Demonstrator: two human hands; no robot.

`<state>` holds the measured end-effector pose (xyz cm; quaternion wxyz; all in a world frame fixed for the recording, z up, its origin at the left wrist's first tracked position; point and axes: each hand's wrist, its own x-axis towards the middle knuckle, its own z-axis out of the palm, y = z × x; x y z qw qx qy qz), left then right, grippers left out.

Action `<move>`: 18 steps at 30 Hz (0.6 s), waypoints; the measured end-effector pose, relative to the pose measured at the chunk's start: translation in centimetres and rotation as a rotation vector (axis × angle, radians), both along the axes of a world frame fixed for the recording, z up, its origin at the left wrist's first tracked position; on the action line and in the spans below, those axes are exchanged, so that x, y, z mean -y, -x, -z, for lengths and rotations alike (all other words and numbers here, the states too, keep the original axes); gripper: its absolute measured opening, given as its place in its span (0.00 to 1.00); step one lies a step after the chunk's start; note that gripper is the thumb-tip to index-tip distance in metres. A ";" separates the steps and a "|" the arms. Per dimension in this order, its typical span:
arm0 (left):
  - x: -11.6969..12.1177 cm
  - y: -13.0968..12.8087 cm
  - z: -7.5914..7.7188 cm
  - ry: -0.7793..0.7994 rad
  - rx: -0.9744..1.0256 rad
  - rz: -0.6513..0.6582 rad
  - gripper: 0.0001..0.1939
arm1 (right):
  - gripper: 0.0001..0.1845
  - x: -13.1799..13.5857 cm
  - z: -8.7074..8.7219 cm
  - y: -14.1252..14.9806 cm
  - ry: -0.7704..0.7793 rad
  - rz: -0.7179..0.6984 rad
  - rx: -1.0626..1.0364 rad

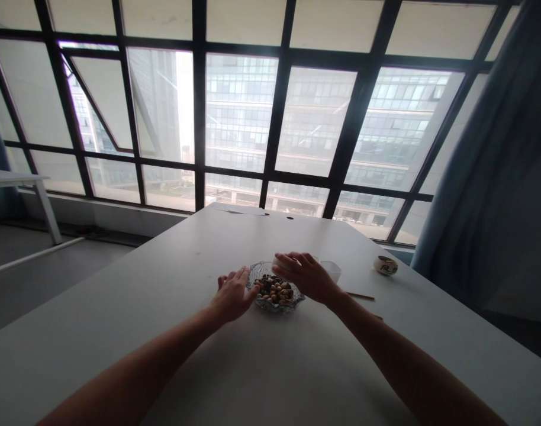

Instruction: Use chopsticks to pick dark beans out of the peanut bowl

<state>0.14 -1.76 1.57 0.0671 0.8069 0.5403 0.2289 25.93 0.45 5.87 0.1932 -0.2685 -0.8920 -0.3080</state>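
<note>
A clear, ridged glass bowl [282, 307] stands on the table, filled with a mix of brown, dark and tan nuts or similar pieces [277, 290]. At its left rim is my left hand [232, 296], the thumb at the near edge and the fingers along the side, gripping it. My right hand [306, 275] is above the bowl's right side, fingers curved round a pale, rounded thing [287, 264]. Most of that pale thing is hidden by the fingers, so its kind is unclear. Just behind my right hand is a clear plastic container [331, 270], partly covered.
Right of the bowl lie a thin wooden stick [361, 296] and the tip of another, mostly behind my forearm. A small cream pot with dark markings [385, 265] stands farther right. White paper [239, 209] lies at the far end of the white table [173, 260], before large windows.
</note>
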 end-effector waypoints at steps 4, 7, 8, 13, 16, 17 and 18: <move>-0.3 0.1 0.3 0.058 0.035 -0.016 0.34 | 0.32 0.0 0.0 -0.2 -0.013 -0.047 0.019; -0.4 0.2 0.2 0.067 0.052 0.023 0.36 | 0.28 0.0 -0.2 -0.1 0.042 -0.094 -0.186; -0.4 0.2 0.2 0.068 0.053 0.034 0.36 | 0.28 0.0 -0.3 0.0 0.087 -0.124 -0.316; -0.1 0.2 -0.3 0.081 -0.004 0.032 0.38 | 0.37 0.5 -1.0 0.5 0.329 -0.216 -0.832; 0.0 0.2 -0.4 0.083 -0.026 0.021 0.39 | 0.36 0.8 -1.2 0.6 0.404 -0.238 -0.848; 0.0 0.3 -0.4 0.086 -0.028 0.019 0.39 | 0.36 0.9 -1.3 0.7 0.402 -0.239 -0.846; 0.0 0.3 -0.4 0.092 -0.029 0.017 0.39 | 0.35 0.9 -1.3 0.6 0.382 -0.235 -0.821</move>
